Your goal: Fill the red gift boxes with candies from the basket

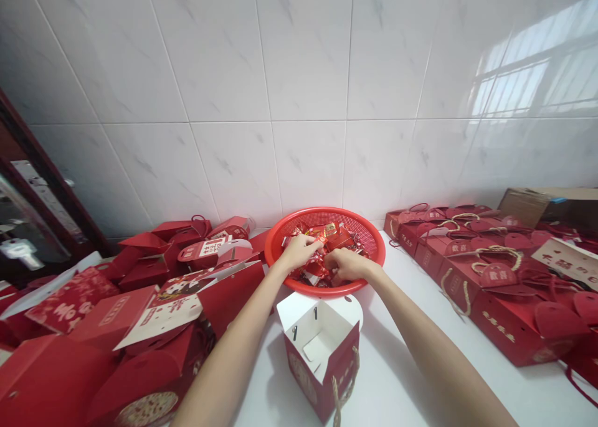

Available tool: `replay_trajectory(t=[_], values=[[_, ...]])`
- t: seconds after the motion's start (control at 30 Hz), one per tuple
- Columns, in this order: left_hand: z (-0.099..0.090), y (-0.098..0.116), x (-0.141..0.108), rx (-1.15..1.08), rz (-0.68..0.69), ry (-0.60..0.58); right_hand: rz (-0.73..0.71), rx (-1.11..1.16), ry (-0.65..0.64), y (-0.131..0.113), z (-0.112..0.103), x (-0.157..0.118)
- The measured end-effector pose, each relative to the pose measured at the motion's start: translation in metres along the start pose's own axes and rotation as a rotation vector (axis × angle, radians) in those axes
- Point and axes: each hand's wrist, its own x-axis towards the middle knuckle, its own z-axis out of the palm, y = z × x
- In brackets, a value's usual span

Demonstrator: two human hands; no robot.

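Observation:
Both hands reach into a red plastic basket (380, 249) filled with shiny wrapped candies (331, 230). My left hand (300, 253) is closed at the basket's left side, its fingertips around a red-wrapped candy. Over the right part of the pile, my right hand (348, 266) has its fingers curled down among the wrappers; what they hold is hidden. In front of the basket, between my forearms, stands a red gift box (311, 368) with its top flaps raised. Its white inside shows, and a twisted rope handle (346, 383) hangs on its near right side.
Red gift boxes (154, 346), several with raised flaps, crowd the left side. Closed red boxes with rope handles (486, 296) stand in rows on the right. A cardboard carton (527, 206) sits at the far right. A tiled wall (308, 159) rises behind the white table (397, 377).

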Motion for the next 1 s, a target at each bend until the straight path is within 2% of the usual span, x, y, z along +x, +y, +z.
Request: replay_trajectory(t=[0.17, 0.3, 0.4, 0.5, 0.63, 0.77, 0.93, 1.0], values=[[0.000, -0.007, 0.004, -0.009, 0.038, 0.064, -0.007, 0.329, 0.332, 0.007, -0.002, -0.001], [0.000, -0.012, 0.006, -0.020, 0.069, 0.085, -0.039, 0.607, 0.479, 0.010, -0.006, -0.002], [0.000, -0.011, 0.006, -0.036, 0.076, 0.040, -0.026, 0.864, 0.559, 0.010, -0.007, -0.004], [-0.001, -0.008, 0.005, -0.030, 0.055, -0.009, 0.025, 1.037, 0.576, 0.009, -0.009, -0.005], [-0.002, -0.004, 0.004, -0.051, 0.055, -0.064, 0.042, 1.136, 0.547, 0.009, -0.009, -0.005], [-0.002, -0.002, 0.004, -0.172, 0.048, -0.158, 0.031, 1.155, 0.527, 0.011, -0.008, -0.004], [0.000, -0.005, 0.005, -0.169, 0.007, -0.137, 0.005, 1.145, 0.496, 0.009, -0.008, -0.005], [0.000, -0.006, 0.005, -0.152, 0.023, -0.172, 0.000, 1.134, 0.484, 0.008, -0.009, -0.006]])
